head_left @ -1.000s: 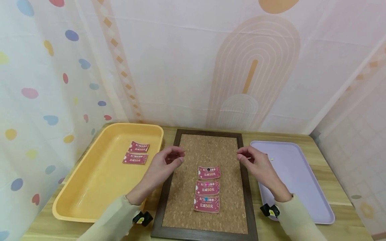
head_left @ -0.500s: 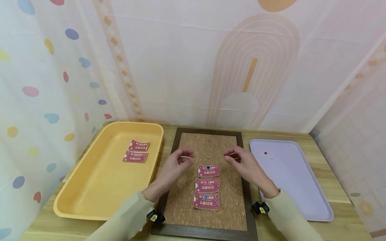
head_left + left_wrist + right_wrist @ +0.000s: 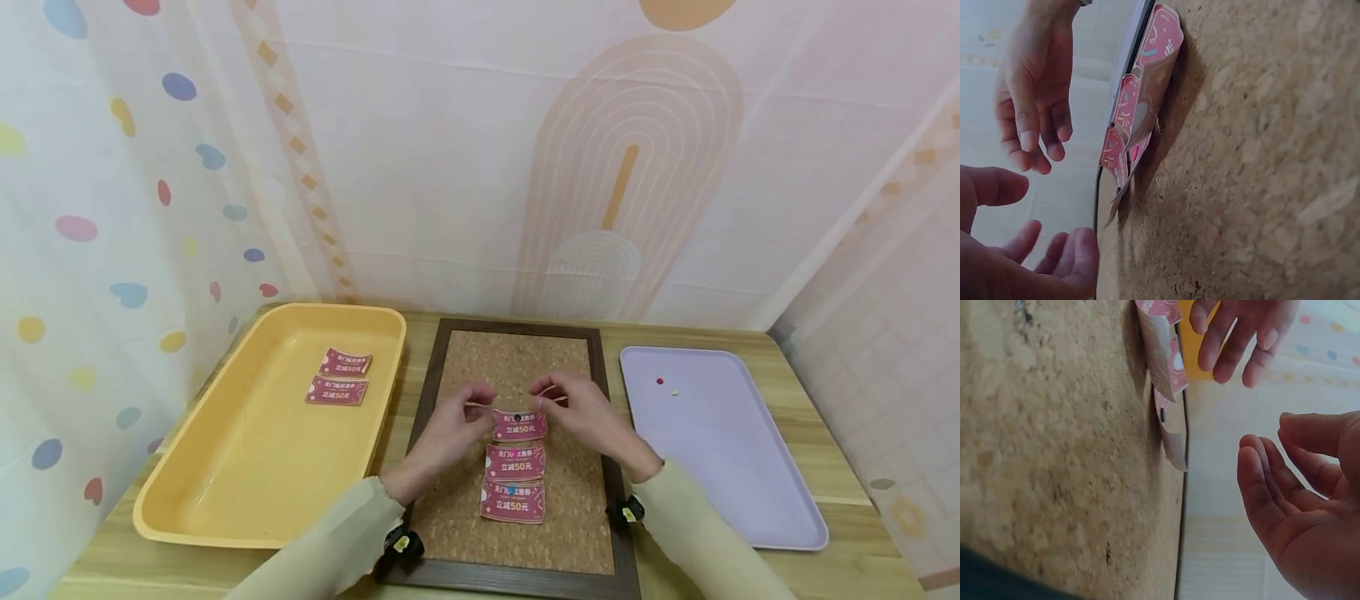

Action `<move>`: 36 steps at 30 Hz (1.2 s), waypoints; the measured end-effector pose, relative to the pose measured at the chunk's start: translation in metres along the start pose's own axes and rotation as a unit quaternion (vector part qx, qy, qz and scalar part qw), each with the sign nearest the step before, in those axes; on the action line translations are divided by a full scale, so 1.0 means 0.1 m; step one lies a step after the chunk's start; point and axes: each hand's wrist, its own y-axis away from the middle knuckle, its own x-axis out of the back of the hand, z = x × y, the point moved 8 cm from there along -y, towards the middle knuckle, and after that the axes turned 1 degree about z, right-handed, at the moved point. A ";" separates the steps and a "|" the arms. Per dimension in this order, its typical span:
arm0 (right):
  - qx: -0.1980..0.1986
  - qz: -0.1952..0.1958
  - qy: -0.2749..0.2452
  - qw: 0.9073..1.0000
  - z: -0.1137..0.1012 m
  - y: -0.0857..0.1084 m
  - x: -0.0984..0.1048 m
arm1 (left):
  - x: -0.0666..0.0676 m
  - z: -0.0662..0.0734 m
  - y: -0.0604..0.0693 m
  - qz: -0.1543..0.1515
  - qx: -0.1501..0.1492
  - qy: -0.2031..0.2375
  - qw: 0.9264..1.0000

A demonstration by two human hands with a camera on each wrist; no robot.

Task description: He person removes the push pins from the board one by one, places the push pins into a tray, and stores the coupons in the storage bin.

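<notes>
Three pink coupons are pinned in a column on the cork board (image 3: pixel 465 533): the top coupon (image 3: pixel 520 427) with a black pin, the middle coupon (image 3: pixel 515 463) with a pink one, the bottom coupon (image 3: pixel 512 502) with a blue one. My left hand (image 3: pixel 448 429) hovers by the top coupon's left side, fingers relaxed and empty. On its right side my right hand (image 3: pixel 588 417) is likewise empty. Both wrist views show a gap between thumb and fingers, and coupon edges curling off the cork (image 3: pixel 1260 156).
At left a yellow tray (image 3: pixel 247 450) holds two more coupons (image 3: pixel 337 390). The lilac tray (image 3: pixel 720 433) at right holds a red pin (image 3: pixel 660 381) and a small pale pin (image 3: pixel 675 392). A patterned curtain hangs behind the wooden table.
Both hands have moved inward over the board and down toward the top coupon, so they are closer together. The red pin in the lilac tray has come into full view.
</notes>
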 end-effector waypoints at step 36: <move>-0.042 -0.110 0.070 0.991 0.18 -0.25 -0.34 | -0.14 -0.04 -0.24 -0.006 -0.038 -0.159 0.986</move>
